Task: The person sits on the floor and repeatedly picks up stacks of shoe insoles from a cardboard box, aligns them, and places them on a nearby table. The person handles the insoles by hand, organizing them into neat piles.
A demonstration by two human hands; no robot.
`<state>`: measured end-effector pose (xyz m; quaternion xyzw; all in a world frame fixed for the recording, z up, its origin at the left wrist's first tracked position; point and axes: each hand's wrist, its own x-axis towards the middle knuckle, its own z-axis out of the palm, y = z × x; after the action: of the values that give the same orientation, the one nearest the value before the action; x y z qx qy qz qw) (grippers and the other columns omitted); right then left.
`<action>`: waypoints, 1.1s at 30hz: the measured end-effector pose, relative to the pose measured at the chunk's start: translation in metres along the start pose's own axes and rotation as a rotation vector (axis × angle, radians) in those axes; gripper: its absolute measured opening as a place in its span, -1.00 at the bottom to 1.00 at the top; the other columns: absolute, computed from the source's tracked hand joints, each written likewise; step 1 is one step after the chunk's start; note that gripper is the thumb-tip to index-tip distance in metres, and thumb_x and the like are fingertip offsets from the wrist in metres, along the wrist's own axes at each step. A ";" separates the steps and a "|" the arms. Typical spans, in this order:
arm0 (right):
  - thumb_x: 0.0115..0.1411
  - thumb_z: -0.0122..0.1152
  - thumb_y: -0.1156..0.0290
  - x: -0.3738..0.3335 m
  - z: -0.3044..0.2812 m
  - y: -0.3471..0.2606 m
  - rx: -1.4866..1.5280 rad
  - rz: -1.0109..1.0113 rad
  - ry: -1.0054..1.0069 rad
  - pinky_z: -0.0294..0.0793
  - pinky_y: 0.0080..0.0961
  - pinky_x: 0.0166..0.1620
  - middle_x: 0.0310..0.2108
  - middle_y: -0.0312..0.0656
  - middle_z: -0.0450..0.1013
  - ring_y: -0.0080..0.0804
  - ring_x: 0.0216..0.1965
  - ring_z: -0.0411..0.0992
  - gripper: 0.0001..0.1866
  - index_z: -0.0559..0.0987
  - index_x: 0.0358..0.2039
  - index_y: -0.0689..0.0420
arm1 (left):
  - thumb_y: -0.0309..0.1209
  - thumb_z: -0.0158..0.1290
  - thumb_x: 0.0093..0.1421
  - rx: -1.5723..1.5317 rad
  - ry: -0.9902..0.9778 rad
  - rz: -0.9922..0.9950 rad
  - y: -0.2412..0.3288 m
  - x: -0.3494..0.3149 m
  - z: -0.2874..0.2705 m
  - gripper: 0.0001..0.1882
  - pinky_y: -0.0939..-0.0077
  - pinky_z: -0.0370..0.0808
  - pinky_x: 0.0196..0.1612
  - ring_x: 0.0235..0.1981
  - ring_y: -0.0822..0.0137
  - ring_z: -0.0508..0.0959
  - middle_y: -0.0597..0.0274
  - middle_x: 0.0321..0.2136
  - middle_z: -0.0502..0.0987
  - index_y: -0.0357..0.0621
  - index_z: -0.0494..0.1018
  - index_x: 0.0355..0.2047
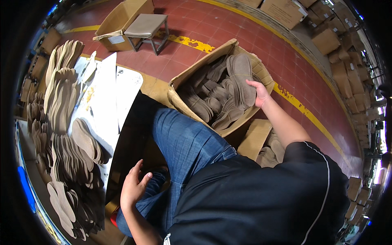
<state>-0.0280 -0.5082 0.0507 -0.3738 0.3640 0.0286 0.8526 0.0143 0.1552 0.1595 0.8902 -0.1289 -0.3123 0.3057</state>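
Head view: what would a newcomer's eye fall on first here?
Most likely the bundle of grey-brown insoles in the person's right hand, held over an open cardboard box of similar insoles, right of centre. Next come the overlapping rows of insoles along the left side of a white-topped table at the left. Above the centre, a grey-topped stool stands out against the red tiled floor.

white tabletop [102, 102] overexposed | glare at right rim | shadow beneath tabletop | edges fisheye-bent
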 end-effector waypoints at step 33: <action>0.43 0.40 -0.02 0.173 0.110 0.076 -0.430 -0.038 0.365 0.54 0.15 0.27 0.44 0.00 0.41 0.00 0.31 0.50 -0.22 0.43 0.52 0.06 | -0.02 0.32 0.44 0.137 -0.034 -0.220 -0.054 0.010 0.032 -0.13 -0.01 0.49 0.46 0.40 -0.25 0.56 -0.39 0.33 0.57 -0.25 0.33 0.57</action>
<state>0.1410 -0.4199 -0.0569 -0.5520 0.4898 0.0214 0.6745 0.0041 0.1788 0.1012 0.9124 -0.0566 -0.3493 0.2057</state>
